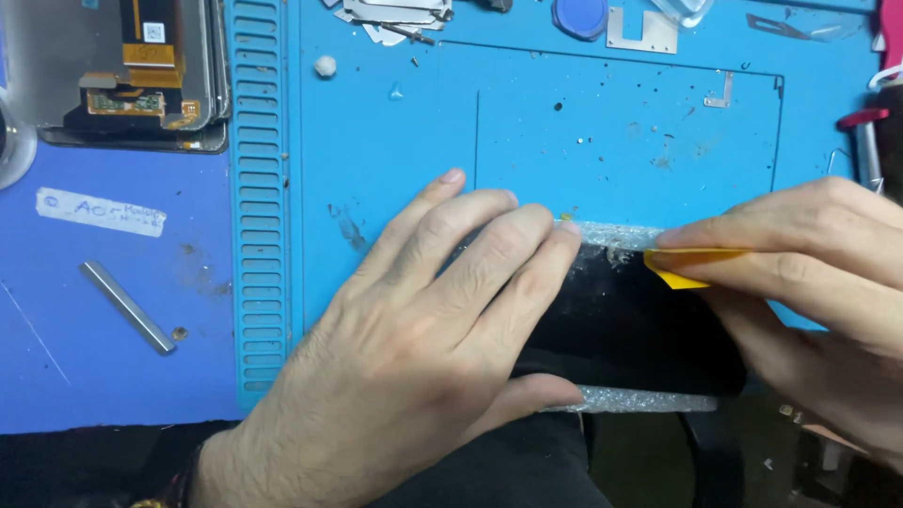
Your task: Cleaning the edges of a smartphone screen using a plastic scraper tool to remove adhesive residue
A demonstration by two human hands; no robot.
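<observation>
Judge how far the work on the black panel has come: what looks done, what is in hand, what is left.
Done: a taken-apart screen assembly and loose metal plates lie on the blue mat. In hand: the left hand presses the black panel flat; the right hand pushes a yellow pick along its top edge. Left: the crusty strip on that edge remains.

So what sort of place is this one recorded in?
Most likely a phone or small-electronics repair bench: a blue work mat with scattered metal shields, an opened device with bare circuit parts, and the right hand working a yellow pry pick along a black panel.
</observation>
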